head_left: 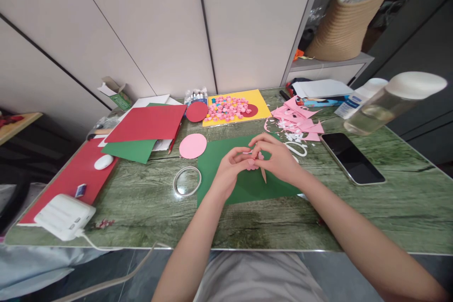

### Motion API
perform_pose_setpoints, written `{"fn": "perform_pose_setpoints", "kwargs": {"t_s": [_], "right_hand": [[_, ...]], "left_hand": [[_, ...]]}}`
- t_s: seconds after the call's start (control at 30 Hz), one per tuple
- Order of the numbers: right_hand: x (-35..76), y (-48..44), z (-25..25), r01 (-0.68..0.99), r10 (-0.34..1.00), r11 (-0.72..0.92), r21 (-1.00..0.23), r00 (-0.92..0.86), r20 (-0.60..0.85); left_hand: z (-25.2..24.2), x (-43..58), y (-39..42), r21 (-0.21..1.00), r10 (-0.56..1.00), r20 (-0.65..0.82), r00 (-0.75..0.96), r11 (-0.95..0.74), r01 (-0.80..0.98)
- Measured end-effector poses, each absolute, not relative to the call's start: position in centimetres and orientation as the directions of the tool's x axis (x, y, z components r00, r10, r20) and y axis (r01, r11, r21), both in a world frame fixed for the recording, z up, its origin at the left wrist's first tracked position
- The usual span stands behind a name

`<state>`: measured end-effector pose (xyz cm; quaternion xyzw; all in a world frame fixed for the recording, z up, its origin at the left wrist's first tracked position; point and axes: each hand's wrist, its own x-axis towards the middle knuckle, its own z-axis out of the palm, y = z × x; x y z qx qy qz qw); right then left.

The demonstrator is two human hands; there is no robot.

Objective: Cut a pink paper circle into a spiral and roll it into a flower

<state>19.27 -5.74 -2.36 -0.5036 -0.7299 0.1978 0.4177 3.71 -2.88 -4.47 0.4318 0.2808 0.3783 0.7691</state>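
Over a sheet of green paper (226, 188), both hands meet at a small pink paper piece with scalloped edges (252, 165). My left hand (231, 167) pinches it from the left, thumb toward the middle. My right hand (274, 155) has its thumb and fingers closed on the other side, near a tiny red spot at the centre. Below the right fingers a pale, pointed strip (264, 174) hangs down; whether it is joined to the pink piece I cannot tell. White-handled scissors (297, 148) lie just beyond the right hand, partly hidden by it.
A pink paper circle (193, 146) and a roll of clear tape (187, 181) lie left of the green sheet. Behind are small pink paper bits (226, 108) on yellow paper (264, 104). Pink scraps (297, 118), a phone (352, 158) and a bottle (378, 106) are at right.
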Motion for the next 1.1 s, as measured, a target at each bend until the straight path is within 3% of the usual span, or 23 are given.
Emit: {"fn": "perform_pose_setpoints", "kwargs": {"t_s": [0.87, 1.1], "right_hand": [[19.64, -5.39, -2.61, 0.589, 0.884, 0.465, -0.661, -0.264, 0.387], [19.32, -5.50, -2.85, 0.602, 0.881, 0.449, -0.660, -0.174, 0.440]], "left_hand": [[-4.45, 3.60, -2.76, 0.873, 0.872, -0.148, 0.466, 0.336, -0.352], [-4.65, 3.62, -2.68, 0.872, 0.881, -0.142, 0.452, 0.327, -0.365]]}}
